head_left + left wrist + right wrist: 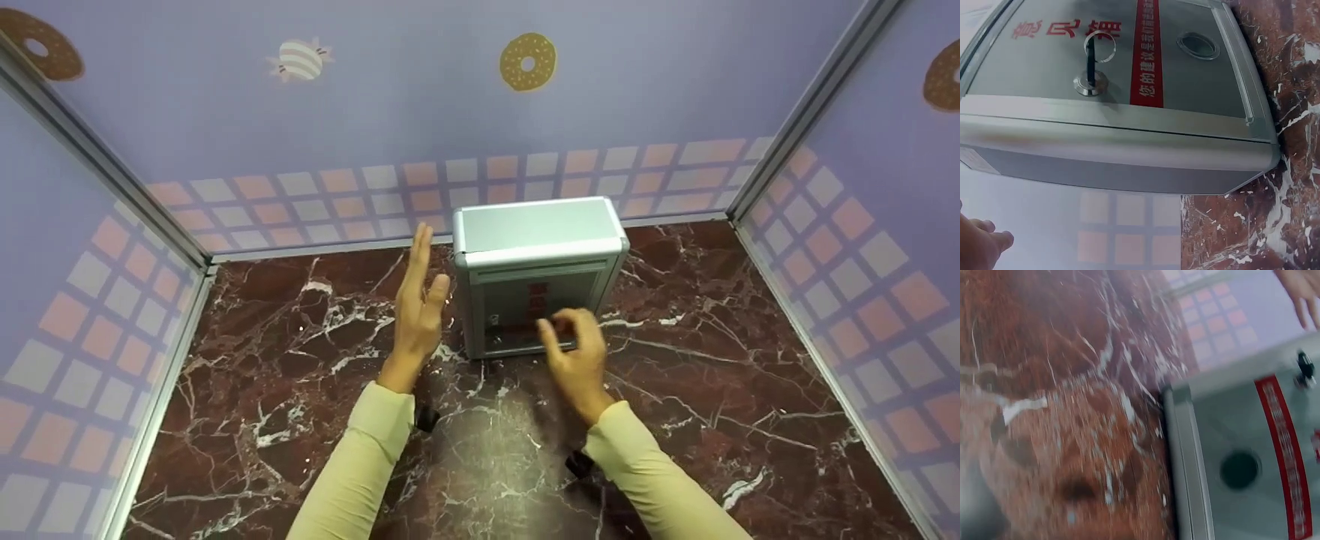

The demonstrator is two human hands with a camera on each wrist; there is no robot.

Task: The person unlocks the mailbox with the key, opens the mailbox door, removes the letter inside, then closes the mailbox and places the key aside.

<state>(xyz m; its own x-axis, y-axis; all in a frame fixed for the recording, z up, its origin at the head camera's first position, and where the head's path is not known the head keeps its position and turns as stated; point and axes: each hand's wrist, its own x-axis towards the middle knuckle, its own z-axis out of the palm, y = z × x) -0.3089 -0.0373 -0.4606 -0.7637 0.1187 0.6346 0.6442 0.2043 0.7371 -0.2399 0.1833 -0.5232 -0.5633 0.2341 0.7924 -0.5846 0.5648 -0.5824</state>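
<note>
A silver metal suggestion box (538, 226) with red lettering stands upright on the floor against the back wall. In the left wrist view a key (1091, 59) with a ring sits in the round lock (1090, 84) on its front panel. A red printed strip (1147, 53) and a round window (1198, 46) lie beside it. My left hand (418, 319) is held just left of the box, fingers straight up, thumb apart, holding nothing. My right hand (583, 358) hovers before the lower right of the front, fingers loosely bent; nothing shows between them.
Dark red marbled flooring (300, 390) surrounds the box. A lilac back wall (405, 97) with printed sweets and checks stands behind; side panels (892, 247) with metal edging close in left and right. Small black devices (427, 418) are worn at both wrists.
</note>
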